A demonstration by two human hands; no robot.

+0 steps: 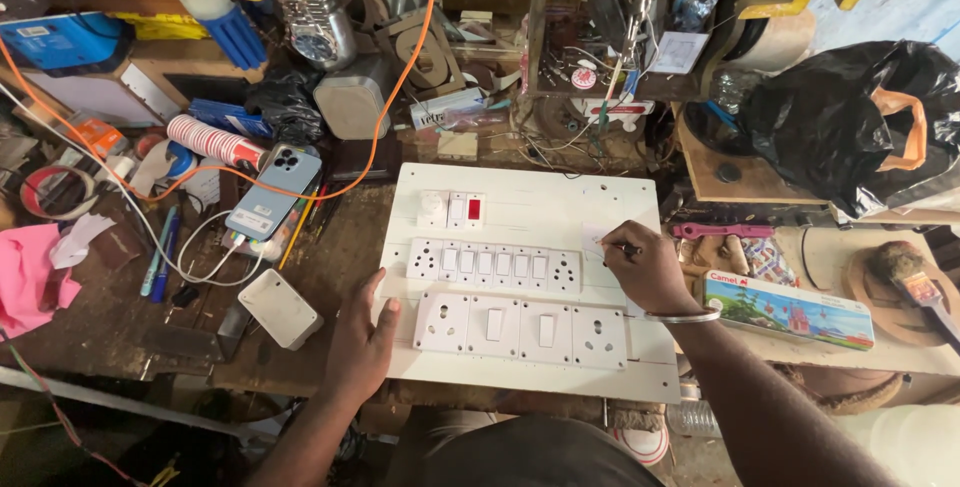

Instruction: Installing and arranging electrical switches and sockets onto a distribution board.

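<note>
Left hand (358, 342) lies flat, fingers open, on the near left edge of the white board (530, 197). Right hand (645, 267) pinches a dark pen (622, 247) at the board's right side. Switch plates (520, 325) lie between; press firmly so the marking stays straight.

pen (628, 247) mostly hidden in right hand (648, 269), paintbrush (915, 277) cut by edge

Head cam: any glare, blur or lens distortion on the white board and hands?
Head view: even light, no glare on the white board, only soft shadows under the left hand and right hand; both sharp; wide-angle bending at the frame edges.
</note>
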